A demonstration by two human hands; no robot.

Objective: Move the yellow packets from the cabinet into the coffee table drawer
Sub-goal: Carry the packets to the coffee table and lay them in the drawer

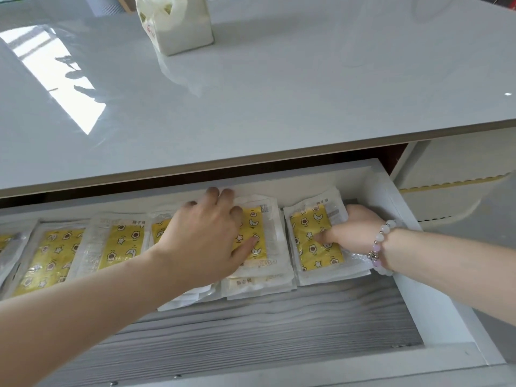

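Observation:
The coffee table drawer [435, 277] stands pulled open under the glossy grey tabletop. Several yellow packets with star and flower prints lie in a row along its back wall. My left hand [203, 236] lies flat, fingers spread, on a stack of packets [255, 236] in the middle. At the right end, my right hand [351, 231] grips the rightmost stack of packets [312, 241], thumb on top and fingers tucked under its right edge. More packets [55, 255] fill the drawer's left side.
A white plastic bag [178, 20] stands on the tabletop [279, 93] at the back. The drawer's grey wood-grain floor [279, 331] shows bare in front of the packets. A cream rug and floor lie to the right of the drawer.

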